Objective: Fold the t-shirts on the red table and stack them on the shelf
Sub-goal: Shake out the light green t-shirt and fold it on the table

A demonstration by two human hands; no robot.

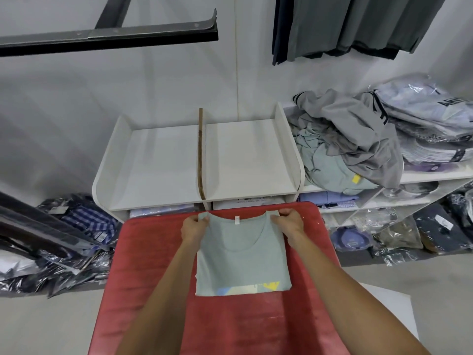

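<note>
On the red tabletop (153, 290) lies a pale green t-shirt (243, 267), already folded into a compact rectangle with its printed edge at the near side and its collar at the far side. It sits flat in the middle of the tabletop, probably so that the layers do not slide while it is finished. The left hand (193, 228) pinches the far left shoulder corner and the right hand (288, 225) pinches the far right one; each grip is clamped on the cloth with thumb on top. Holding both corners at once keeps the far edge straight, and I judge that this serves either to square the fold or to lift the shirt without opening it. Just beyond the tabletop stands the white shelf (256, 160), split by a brown divider (201, 155), with no shirt on its top level. Farther right, a pile of unfolded shirts (345, 144) waits.
</note>
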